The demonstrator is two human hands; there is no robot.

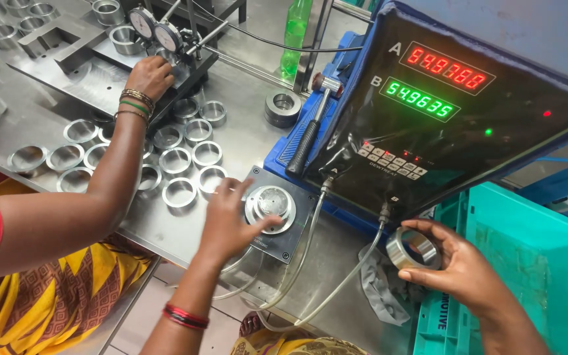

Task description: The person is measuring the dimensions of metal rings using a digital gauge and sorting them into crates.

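My left hand rests on a round gauge fixture on the tabletop. My right hand holds a metal ring beside a green crate. A co-worker's hand touches dial gauges; loose rings lie between.

A steel counter was shown. Many loose metal rings were spread across it. A square gauge plate with a round centre was set near its front edge, and a thick dark ring was placed further back.
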